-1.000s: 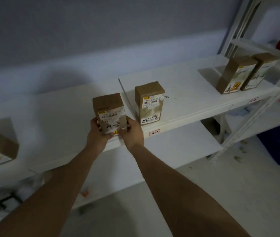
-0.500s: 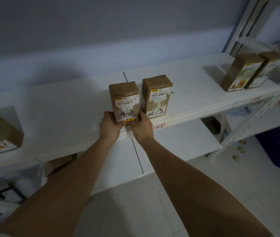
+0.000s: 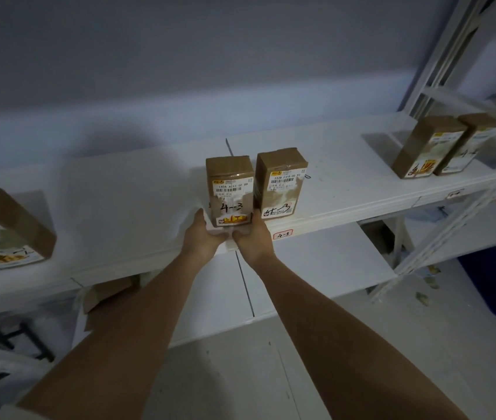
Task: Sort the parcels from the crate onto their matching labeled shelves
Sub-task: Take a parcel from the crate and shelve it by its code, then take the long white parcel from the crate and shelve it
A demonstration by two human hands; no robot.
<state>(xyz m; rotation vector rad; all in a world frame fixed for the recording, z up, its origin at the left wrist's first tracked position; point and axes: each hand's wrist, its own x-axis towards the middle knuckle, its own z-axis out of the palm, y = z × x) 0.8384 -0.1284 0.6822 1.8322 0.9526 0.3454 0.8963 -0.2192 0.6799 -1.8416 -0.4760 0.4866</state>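
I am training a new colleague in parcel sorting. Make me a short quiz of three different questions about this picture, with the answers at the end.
1. True or false: the parcel marked 4-3 between the hands stands upright on the shelf.
2. Multiple choice: what does the red-framed shelf tag read? A) 4-1 B) 4-3 C) 2-3
3. Short answer: how many parcels stand together at the far right of this shelf?

Key
1. True. It stands beside a second parcel; the left hand and the right hand are at its base.
2. B.
3. Two: a nearer one and one behind it.
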